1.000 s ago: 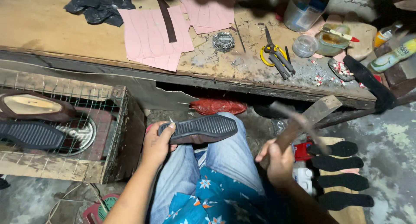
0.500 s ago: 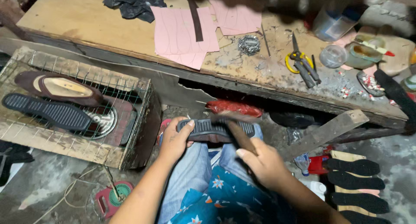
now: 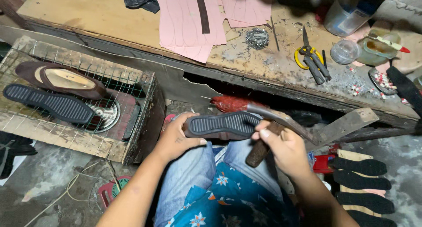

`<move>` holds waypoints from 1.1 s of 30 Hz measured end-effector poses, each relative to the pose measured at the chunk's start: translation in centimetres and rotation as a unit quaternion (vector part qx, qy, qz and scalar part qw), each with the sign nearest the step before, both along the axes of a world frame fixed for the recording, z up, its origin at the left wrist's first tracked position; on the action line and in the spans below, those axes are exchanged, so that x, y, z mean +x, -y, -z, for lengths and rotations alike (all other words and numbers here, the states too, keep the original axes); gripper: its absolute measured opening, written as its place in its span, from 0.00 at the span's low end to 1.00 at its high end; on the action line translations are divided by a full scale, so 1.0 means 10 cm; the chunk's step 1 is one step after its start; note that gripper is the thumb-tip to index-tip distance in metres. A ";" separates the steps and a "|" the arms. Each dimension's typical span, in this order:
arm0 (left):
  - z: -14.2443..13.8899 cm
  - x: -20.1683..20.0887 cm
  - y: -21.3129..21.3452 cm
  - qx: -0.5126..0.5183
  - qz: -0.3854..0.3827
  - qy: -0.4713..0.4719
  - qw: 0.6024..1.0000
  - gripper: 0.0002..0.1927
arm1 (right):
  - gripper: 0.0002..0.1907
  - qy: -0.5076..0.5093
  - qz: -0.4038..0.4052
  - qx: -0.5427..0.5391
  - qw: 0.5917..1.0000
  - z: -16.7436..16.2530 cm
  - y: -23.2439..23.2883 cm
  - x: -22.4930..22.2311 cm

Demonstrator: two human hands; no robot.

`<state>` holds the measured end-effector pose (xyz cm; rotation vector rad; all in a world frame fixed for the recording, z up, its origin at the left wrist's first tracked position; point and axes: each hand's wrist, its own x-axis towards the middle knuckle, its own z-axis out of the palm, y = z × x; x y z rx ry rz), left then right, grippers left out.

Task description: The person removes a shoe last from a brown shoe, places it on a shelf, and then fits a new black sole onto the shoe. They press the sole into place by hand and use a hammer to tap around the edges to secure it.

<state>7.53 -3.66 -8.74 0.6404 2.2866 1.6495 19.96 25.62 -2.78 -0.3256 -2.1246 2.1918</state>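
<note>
Shadow under the bench [image 3: 132,31] swallows whatever sits behind the red bundle [image 3: 231,103], and the tool's metal head blurs where it meets the sole [image 3: 222,125]. That black ribbed sole lies tread-up over the person's knees; the left hand [image 3: 178,139] clasps its heel end, thumb along the near edge. The right hand [image 3: 283,148] is closed round a dark handle [image 3: 260,148] touching the sole's toe end. More soles [image 3: 362,185] at lower right run off the frame. Pink sheets [image 3: 189,22], scissors [image 3: 310,58] and a clear jar [image 3: 345,51] lie on the bench; a wire cage [image 3: 83,106] holds a shoe [image 3: 61,79].
</note>
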 end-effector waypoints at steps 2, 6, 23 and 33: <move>-0.08 -0.01 -0.01 0.110 0.013 0.096 0.989 0.43 | 0.09 -0.034 0.010 -0.013 0.999 -0.09 -0.07 -0.04; -0.23 -0.18 0.13 0.353 0.031 0.197 0.914 0.34 | 0.10 0.034 -0.034 0.017 0.999 -0.07 0.07 -0.15; 0.39 -0.06 0.28 0.333 -0.088 0.309 0.887 0.15 | 0.15 0.180 -0.161 0.035 0.970 0.56 0.73 -0.44; 0.34 -0.17 0.15 0.296 -0.127 0.253 0.912 0.13 | 0.17 0.152 -0.269 0.335 0.890 0.01 1.00 -0.86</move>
